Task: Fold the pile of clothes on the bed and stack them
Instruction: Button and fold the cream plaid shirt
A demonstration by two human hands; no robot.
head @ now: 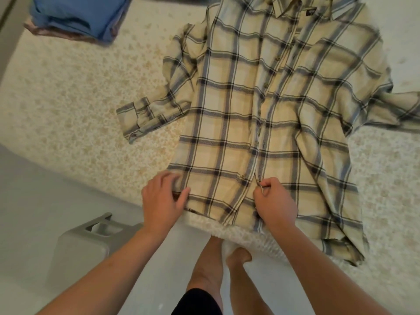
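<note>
On the bed (75,114), near its front edge, I have the plaid shirt (261,114) spread face up, buttoned placket uppermost, collar at the far end and hem nearest me. Its long axis runs straight away from me, from hem to collar, tilted a little to the right. My left hand (162,198) sits at the hem's left corner, thumb on top of the cloth and fingers (168,178) curled over the side edge, gripping it. My right hand (273,198) is at the placket just above the hem, its fingers closed in a pinch on the front opening. So both hands are at the near end, and all the rest of the shirt lies beyond them.

One sleeve (145,117) is thrown out to the left, cuff well clear of the body; the other trails off the right edge of view. I judge the left hand the nearer one for bringing that left side and sleeve inward across the long axis. A folded stack of clothes (79,17), blue on top, waits at the far left of the bed, well apart from the shirt.
</note>
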